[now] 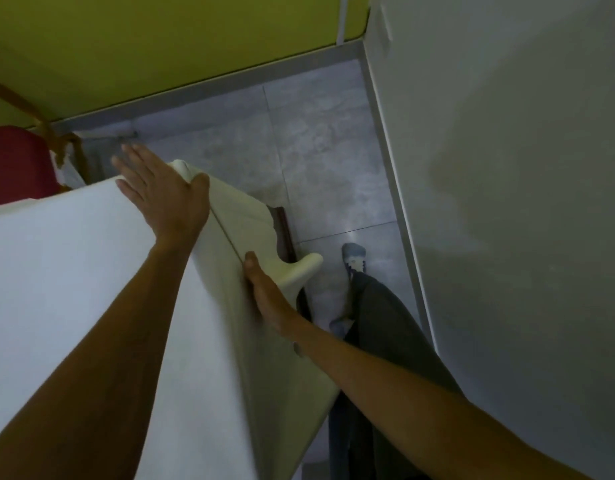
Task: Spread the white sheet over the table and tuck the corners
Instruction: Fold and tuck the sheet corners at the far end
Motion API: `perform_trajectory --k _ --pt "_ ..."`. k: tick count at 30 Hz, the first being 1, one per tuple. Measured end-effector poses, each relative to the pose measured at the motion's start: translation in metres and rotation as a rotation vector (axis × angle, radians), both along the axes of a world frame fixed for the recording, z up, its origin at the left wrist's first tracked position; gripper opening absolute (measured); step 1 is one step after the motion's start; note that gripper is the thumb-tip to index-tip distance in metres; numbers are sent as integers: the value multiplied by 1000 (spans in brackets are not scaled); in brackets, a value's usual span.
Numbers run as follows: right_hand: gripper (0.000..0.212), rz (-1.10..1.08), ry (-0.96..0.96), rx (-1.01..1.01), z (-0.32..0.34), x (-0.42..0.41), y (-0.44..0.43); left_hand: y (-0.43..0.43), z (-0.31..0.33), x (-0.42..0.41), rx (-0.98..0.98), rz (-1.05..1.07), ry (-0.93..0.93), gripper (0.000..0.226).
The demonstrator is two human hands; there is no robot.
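The white sheet (74,271) covers the table top on the left and hangs down over its right edge. My left hand (157,194) lies flat on the sheet at the table's far right corner, fingers straight and spread. My right hand (264,292) presses the hanging side of the sheet against the table's edge, thumb up along the fold, fingers hidden behind the cloth. Below the corner a loose flap of sheet (299,268) sticks out, with a dark wooden table leg (287,233) showing beside it.
A grey tiled floor (320,150) runs between the table and a white wall (507,202) on the right. A yellow-green wall (160,46) stands ahead. A red chair (15,164) sits at the far left. My leg and shoe (354,261) stand close to the table.
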State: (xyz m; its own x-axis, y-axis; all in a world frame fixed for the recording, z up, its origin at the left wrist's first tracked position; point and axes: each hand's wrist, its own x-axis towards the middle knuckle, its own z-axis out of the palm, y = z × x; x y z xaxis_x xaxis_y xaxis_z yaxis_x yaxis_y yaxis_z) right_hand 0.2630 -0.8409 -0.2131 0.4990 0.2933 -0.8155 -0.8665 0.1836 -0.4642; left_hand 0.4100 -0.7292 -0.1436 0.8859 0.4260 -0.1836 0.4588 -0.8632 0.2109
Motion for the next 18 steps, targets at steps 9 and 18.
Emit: perform_trajectory --k 9,18 --pt "71 74 140 -60 -30 -23 5 -1 4 2 -24 -5 7 90" --pt "61 -100 -77 -87 2 101 12 -2 3 1 -19 -8 -3 87"
